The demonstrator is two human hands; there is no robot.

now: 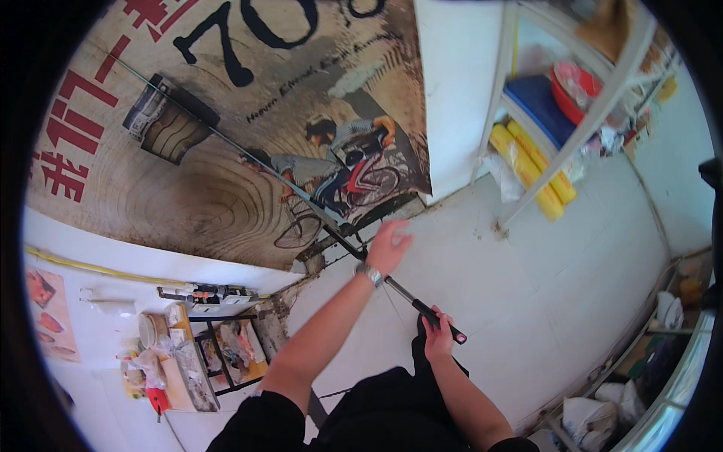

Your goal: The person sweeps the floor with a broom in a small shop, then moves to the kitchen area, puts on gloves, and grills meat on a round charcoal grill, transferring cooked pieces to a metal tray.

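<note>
A long, thin telescopic pole (401, 289) runs slantwise across the view, from near my body up over the printed wall poster (186, 198). My right hand (438, 339) grips its black lower handle, close to the end cap. Higher along the pole is my left hand (390, 246), a metal-banded watch (370, 275) on its wrist. Its fingers are apart and I see nothing in them. The pole passes behind that wrist, so whether the wrist touches it cannot be told. Past the wrist, a black section (343, 242) leads to the thinner far part.
At right, a white shelf frame (570, 147) holds a red basin (570, 93); yellow rolls (531, 169) lie low by it. A cluttered small table (183, 367) stands left. Bags (590, 421) sit on a low rack at lower right. Pale floor (542, 282) lies between.
</note>
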